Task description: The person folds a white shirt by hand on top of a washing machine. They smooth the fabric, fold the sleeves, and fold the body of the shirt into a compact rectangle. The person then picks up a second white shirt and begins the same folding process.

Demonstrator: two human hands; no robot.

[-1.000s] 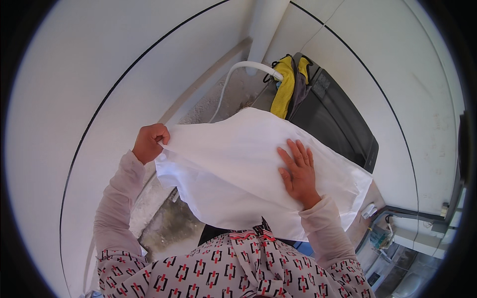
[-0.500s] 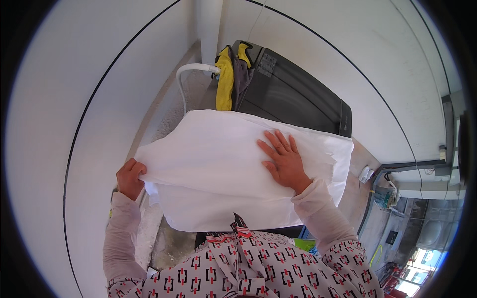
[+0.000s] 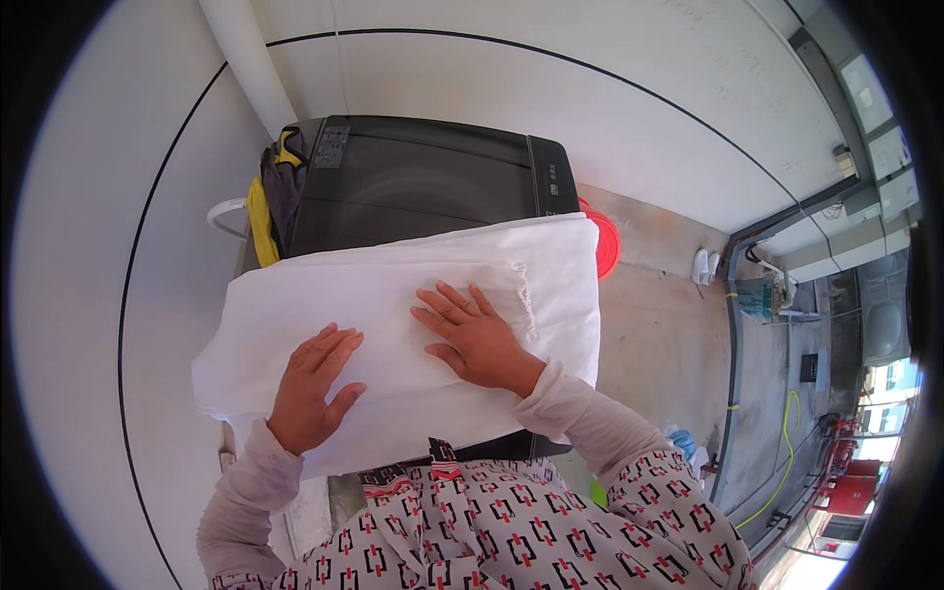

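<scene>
A white cloth (image 3: 393, 285), laid in layers, covers the near part of a dark grey top-loading washing machine (image 3: 423, 177). My left hand (image 3: 317, 388) rests on the cloth's left half, fingers stretched out and thumb apart. Flat on its middle right lies my right hand (image 3: 477, 334), fingers spread. Just beyond those fingertips a short crinkled edge runs across the cloth. Neither hand grips anything. The cloth's left corner hangs past the machine's side.
Yellow and grey gloves or cloths (image 3: 275, 192) drape over the machine's back left, beside a white hose (image 3: 224, 211). A red round lid or basin (image 3: 602, 241) shows behind its right side. White shoes (image 3: 704, 265) stand on the floor at the right. Walls close in left and behind.
My left hand has let go of the cloth's left edge and moved right onto its top. My right hand stays flat on the cloth. The view has shifted, showing more floor at the right.
</scene>
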